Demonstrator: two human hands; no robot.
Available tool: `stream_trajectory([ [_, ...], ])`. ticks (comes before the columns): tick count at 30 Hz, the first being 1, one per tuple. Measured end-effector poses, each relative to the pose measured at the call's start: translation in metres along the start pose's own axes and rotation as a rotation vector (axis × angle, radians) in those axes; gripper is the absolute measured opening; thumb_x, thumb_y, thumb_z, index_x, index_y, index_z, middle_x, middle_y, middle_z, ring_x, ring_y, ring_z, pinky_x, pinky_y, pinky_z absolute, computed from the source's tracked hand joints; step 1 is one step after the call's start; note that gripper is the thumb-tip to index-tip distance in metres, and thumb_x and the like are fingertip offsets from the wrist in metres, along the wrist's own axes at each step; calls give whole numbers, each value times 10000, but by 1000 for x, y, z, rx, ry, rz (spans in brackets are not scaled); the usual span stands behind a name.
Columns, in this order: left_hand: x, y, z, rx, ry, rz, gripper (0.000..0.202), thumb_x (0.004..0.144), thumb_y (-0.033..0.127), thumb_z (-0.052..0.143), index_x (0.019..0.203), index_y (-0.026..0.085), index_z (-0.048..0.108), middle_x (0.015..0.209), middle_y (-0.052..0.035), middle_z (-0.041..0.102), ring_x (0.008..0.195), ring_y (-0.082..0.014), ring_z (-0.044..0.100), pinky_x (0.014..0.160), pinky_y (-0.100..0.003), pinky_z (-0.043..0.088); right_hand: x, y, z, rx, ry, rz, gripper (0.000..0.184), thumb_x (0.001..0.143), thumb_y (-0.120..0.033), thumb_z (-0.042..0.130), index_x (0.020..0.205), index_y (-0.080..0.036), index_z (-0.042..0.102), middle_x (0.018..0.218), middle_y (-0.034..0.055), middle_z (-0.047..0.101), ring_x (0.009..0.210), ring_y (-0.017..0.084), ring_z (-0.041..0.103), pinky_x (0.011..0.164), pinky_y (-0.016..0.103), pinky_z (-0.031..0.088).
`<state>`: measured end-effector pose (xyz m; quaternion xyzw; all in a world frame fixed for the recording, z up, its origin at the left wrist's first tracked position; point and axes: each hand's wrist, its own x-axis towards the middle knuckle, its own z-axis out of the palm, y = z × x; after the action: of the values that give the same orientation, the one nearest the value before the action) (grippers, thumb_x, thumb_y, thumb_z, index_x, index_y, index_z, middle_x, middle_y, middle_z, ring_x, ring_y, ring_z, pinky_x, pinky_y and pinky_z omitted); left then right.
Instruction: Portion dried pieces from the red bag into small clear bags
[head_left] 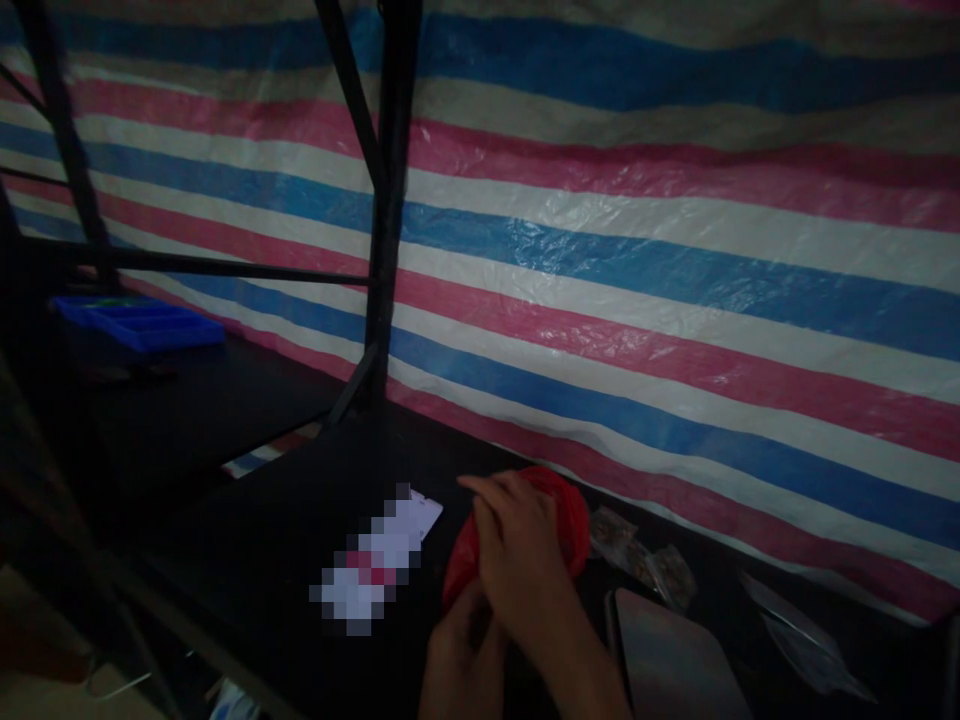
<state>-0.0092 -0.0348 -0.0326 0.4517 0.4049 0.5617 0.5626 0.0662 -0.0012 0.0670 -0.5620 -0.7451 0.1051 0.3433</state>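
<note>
A crumpled red plastic bag point(571, 515) sits on the black tabletop, partly covered by my hands. My right hand point(517, 530) lies over the top of the bag, one finger pointing left and the others curled down onto the plastic. Below it, my left hand point(466, 635) grips the bag's near side, its fingers bent. What the bag contains is hidden. To the left lies a white card or phone-like item point(427, 515), mostly pixelated. Small clear bags with brownish contents point(637, 555) rest just right of the red bag.
A grey flat device with rounded corners point(675, 660) is at the near right, beside a clear plastic pouch point(810, 640). A blue compartment tray point(150, 325) stands on another black table to the left. A black metal post point(386, 200) rises before a striped tarp point(675, 300).
</note>
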Motion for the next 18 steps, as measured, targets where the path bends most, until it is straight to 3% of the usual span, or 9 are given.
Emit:
stream_trajectory([
  [3,-1,9,-1,0,15,-31,409,859,600,745,949,205,805,992,-68,851,953,-296,797,847,-359,641,-40,31,-18,289,223,154,275,979,-296,593,1174,-307,787,1242,64,737,1211,276,657,1086,416,446],
  [8,-9,25,21,80,144,7,474,768,664,793,933,221,810,945,-43,848,888,-271,799,789,-318,645,-75,64,-38,629,55,313,339,897,-545,727,1036,-244,797,981,52,784,930,256,721,851,343,541],
  [11,-3,28,52,71,100,5,483,754,662,776,927,211,803,930,-58,848,868,-286,802,734,-331,652,-77,74,-59,682,100,335,410,852,-621,763,927,-218,786,883,45,781,860,240,713,772,306,529],
  [14,3,22,83,74,14,21,493,816,636,699,1024,201,802,1040,-89,852,1001,-306,802,868,-388,658,-86,93,-87,644,217,395,425,801,-623,803,862,-204,777,819,43,771,801,229,699,733,296,513],
  [16,2,13,94,126,15,83,507,904,620,597,1132,207,783,1173,-103,833,1095,-291,786,994,-432,628,-97,111,-103,586,261,458,408,796,-603,793,840,-198,771,790,44,763,762,228,691,701,300,504],
  [18,-3,3,94,226,50,171,499,984,594,492,1185,226,762,1239,-101,812,1110,-266,782,1022,-443,622,-110,129,-114,494,260,510,372,816,-566,757,812,-195,770,762,47,756,730,234,688,677,312,501],
])
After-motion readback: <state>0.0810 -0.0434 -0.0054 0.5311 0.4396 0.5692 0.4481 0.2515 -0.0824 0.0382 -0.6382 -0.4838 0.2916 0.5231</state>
